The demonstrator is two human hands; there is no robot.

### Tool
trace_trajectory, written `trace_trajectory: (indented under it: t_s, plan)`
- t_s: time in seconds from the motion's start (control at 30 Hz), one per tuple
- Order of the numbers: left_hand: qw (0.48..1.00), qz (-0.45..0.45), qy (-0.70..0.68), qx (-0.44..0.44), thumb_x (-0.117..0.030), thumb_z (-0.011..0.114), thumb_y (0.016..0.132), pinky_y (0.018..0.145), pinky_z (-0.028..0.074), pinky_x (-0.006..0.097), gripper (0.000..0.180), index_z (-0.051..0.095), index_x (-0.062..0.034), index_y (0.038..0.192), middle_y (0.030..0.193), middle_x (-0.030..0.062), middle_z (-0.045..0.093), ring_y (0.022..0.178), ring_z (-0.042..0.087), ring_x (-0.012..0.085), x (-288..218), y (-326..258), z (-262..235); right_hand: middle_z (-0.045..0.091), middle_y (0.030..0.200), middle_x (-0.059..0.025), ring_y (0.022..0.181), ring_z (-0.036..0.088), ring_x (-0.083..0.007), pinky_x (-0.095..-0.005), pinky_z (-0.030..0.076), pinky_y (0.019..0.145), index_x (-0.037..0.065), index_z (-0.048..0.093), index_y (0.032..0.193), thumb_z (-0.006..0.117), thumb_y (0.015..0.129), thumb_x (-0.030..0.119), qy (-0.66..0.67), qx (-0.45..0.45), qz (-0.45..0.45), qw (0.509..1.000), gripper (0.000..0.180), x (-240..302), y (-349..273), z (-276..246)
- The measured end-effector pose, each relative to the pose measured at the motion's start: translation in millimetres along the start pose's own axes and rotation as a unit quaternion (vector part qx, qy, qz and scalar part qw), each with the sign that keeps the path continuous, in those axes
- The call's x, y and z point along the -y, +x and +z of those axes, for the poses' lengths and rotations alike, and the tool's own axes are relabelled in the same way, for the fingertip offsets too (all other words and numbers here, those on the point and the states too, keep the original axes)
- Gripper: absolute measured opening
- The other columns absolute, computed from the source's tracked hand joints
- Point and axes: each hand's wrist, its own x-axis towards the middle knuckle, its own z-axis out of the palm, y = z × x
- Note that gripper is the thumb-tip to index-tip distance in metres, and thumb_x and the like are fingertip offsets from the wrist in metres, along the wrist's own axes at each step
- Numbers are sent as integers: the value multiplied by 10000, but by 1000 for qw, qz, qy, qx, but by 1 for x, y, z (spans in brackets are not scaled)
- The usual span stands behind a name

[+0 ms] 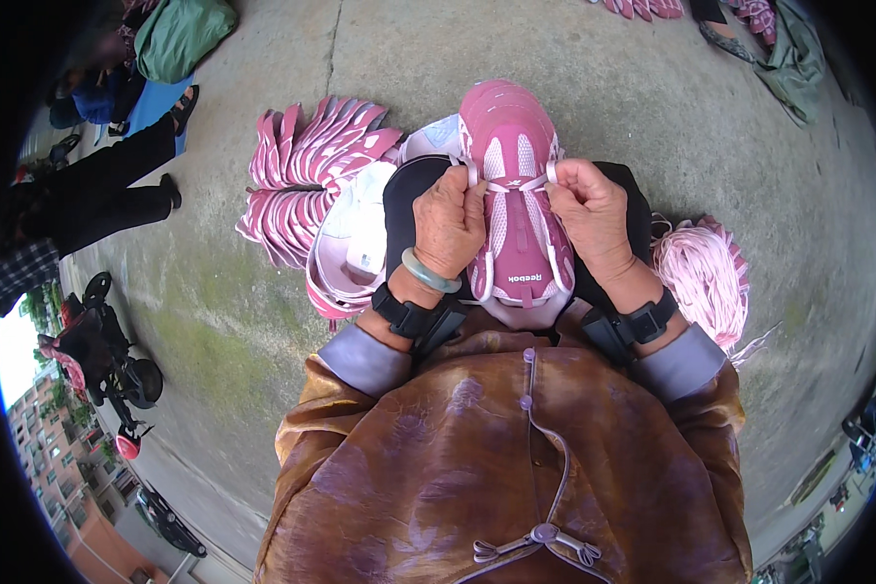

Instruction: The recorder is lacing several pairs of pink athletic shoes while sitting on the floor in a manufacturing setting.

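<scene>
Head view: lacing in progress on a pink sneaker upper, held toe-away on the lap between both hands. Left hand curled against the upper's left edge, fingertips pinched on one end of a pale pink lace; a jade-green bangle and a black wrist strap just behind it. Right hand mirrored at the right edge, thumb and fingers closed on the other lace end, with a black wrist strap of its own. Lace drawn taut across the upper between the two pinches, near the upper eyelets. Judged to be mid-threading, one crossing pulled tight; next move seemingly calling for each end to be fed through the following eyelet pair while tension holds. Just beyond the left hand, a white-and-pink upper resting on the concrete ground, with a fanned stack of pink uppers farther out on the same side. Beside the right wrist, a loose bundle of pale pink laces. Far beyond the left hand, another person's dark trouser legs. Below the hands, a brown patterned jacket filling the lower frame.
</scene>
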Motion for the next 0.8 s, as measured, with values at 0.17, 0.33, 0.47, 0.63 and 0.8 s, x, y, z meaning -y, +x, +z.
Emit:
trace_trajectory:
  t_s: [0.17, 0.33, 0.47, 0.63, 0.8]
  plan:
    - [1000, 1, 0, 0, -35, 563, 748, 494, 413, 379, 99, 469, -37, 780, 622, 159, 506, 579, 523, 361, 2, -1, 0, 549, 616, -33, 538, 511, -54, -196, 420, 509, 26, 551, 805, 568, 691, -50, -57, -9, -35, 998, 138, 6, 4, 1]
    - [998, -37, -30, 41, -35, 560, 746, 502, 417, 382, 100, 475, -36, 799, 657, 157, 528, 600, 535, 356, 6, -1, -3, 559, 640, -65, 559, 560, -122, -229, 445, 526, 32, 533, 802, 536, 676, -53, -69, 47, 14, 996, 152, 15, 13, 1]
    - [995, 58, 64, 56, -51, 548, 747, 521, 432, 390, 107, 485, -37, 832, 693, 151, 546, 625, 548, 344, 1, 3, -7, 544, 685, -109, 641, 565, -266, -312, 463, 576, 56, 510, 831, 534, 643, -29, -269, 77, -228, 932, 208, 14, 14, 7]
    - [988, 69, 121, 72, -95, 554, 745, 505, 440, 384, 138, 484, -24, 840, 646, 142, 554, 571, 553, 336, 3, 8, -1, 535, 690, -104, 636, 553, -281, -332, 455, 570, 60, 490, 853, 572, 653, 0, -200, 56, -172, 963, 225, 6, 9, 8]
    - [995, -85, -55, 17, -112, 655, 709, 459, 423, 318, 241, 450, -20, 798, 564, 101, 510, 472, 525, 253, 4, -1, -2, 533, 630, -77, 572, 553, -213, -295, 443, 529, 50, 473, 837, 631, 708, 69, -131, 20, 6, 991, 205, 0, 1, -1]
